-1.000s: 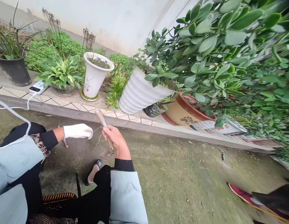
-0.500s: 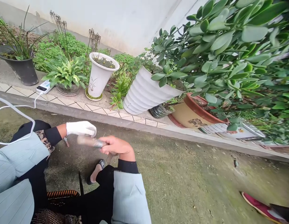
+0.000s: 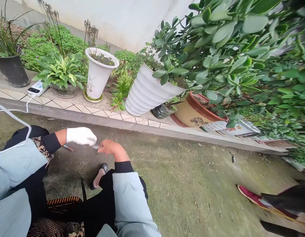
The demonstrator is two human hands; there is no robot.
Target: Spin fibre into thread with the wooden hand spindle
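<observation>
Well left of the left grip (image 3: 81, 136), on the tiled ledge (image 3: 98, 112), a black pot (image 3: 11, 73) is seen, then a white device (image 3: 37, 88) into which a thin cable (image 3: 27, 102) is plugged. A thicker white cord (image 3: 26, 126) is seen across the left sleeve. A leafy plant (image 3: 60, 70) is set in a bowl beyond the left grip, which is gloved in white and curled; whether anything is pinched by it cannot be told. Just below that grip, a brown stick (image 3: 68, 148) is seen on the ground. A blurred grey rod (image 3: 95, 147) is held between the two hands, its near end pinched by the bare right grip (image 3: 109, 147). Beyond the hands, reach is bordered by the ledge, where a white flared pot (image 3: 98, 77) is stood. Below the right grip, the ground is partly covered by a black shoe (image 3: 104, 168). Farther right, a ribbed white pot (image 3: 150, 92) and a tan pot (image 3: 192, 113) are overhung by a broad-leaved shrub (image 3: 223, 42); well apart, a red shoe (image 3: 252, 196) is worn by another person.
</observation>
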